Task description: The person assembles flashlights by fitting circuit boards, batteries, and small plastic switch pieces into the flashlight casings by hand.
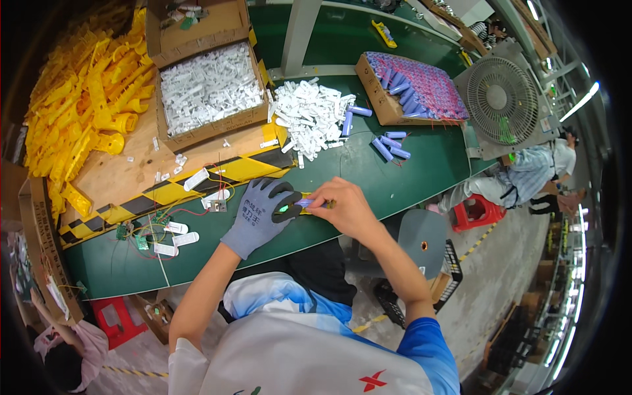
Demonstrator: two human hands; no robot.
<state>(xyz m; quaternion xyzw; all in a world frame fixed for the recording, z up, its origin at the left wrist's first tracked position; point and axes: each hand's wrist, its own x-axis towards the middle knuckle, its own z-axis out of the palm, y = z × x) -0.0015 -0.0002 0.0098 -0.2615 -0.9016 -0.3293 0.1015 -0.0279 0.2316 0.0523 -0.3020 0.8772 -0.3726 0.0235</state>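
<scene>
My left hand, in a grey glove with dark fingertips, is closed round a yellow plastic housing, mostly hidden by my fingers. A purple cylindrical battery cell shows in it. My bare right hand meets it from the right, thumb and fingers pinched at the cell's end. A small green glow shows by the gloved fingers. Left of the glove lie white plastic strips, small green circuit boards and thin red and yellow wires. Loose purple cells rest on the green bench beyond my right hand.
Yellow housings are heaped at far left. White parts fill a cardboard box and form a pile beside it. Another box holds many purple cells. A fan stands far right, by a seated person; another person is at lower left.
</scene>
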